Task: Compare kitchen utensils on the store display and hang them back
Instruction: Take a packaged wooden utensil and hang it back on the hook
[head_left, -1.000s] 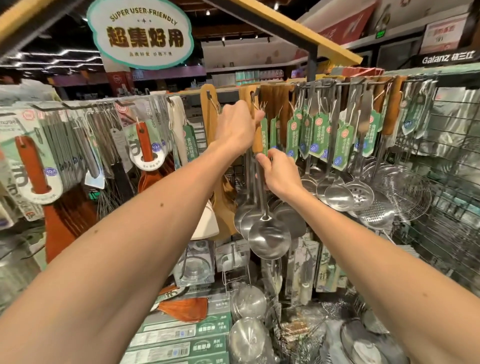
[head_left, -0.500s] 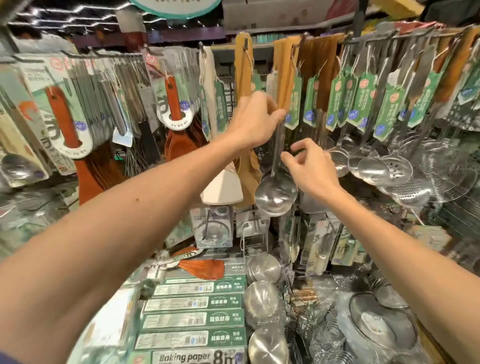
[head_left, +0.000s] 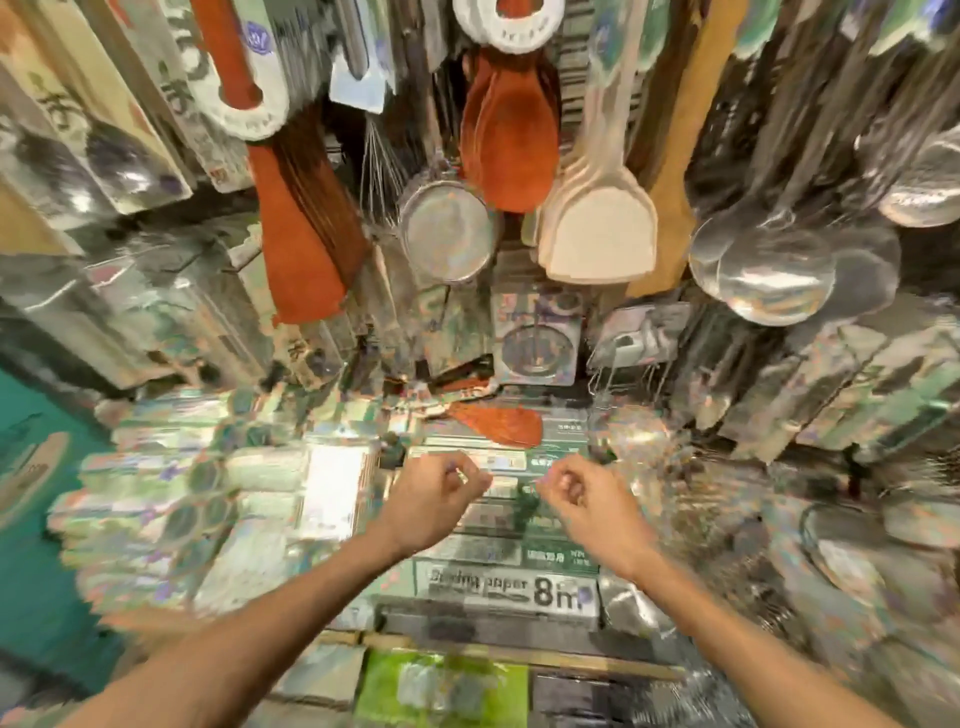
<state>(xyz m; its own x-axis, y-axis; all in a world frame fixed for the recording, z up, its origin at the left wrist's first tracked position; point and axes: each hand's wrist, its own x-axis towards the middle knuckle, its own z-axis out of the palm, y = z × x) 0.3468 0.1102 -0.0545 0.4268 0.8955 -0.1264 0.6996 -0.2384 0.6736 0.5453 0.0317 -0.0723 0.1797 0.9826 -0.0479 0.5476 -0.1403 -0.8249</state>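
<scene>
- Mostly blurred: near shelf boxes (head_left: 506, 592), print unreadable bar "8m".
- Left hand (head_left: 436, 499), right hand (head_left: 587, 501): fingers loosely curled, nothing seen in either.
- Ladles (head_left: 774, 280), far right: handles cut off above.

Open gap runs between hanging row and boxed stock. Ladles (head_left: 779, 280) crowd upper right; cream spatula (head_left: 597, 239), strainer (head_left: 447, 234) block centre; baking paper boxes (head_left: 509, 592) underneath.

A box (head_left: 506, 592) reads "Baking paper 8m" (first word smeared).
</scene>
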